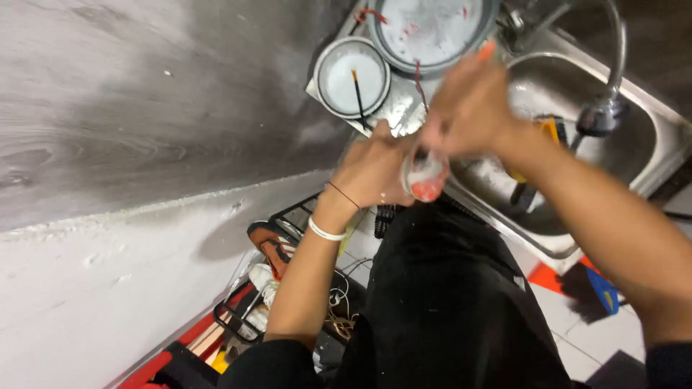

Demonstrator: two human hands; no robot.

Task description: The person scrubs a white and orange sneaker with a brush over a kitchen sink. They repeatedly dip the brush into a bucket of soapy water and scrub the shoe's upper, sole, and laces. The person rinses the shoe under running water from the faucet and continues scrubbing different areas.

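Left hand (371, 169) grasps a small clear glass (425, 176) with red residue, held at the near edge of the steel sink (649, 137). Right hand (468, 108) is closed over the glass's top, blurred. Beyond: a tap (602, 115), a white bowl (353, 75) and a large pan (432, 29).

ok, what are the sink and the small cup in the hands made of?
Sink: looks like stainless steel, brushed grey with dull reflections. Cup: seems clear glass or plastic, since red residue shows through the wall; motion blur leaves it open. The left hand grips it, the right hand works above.
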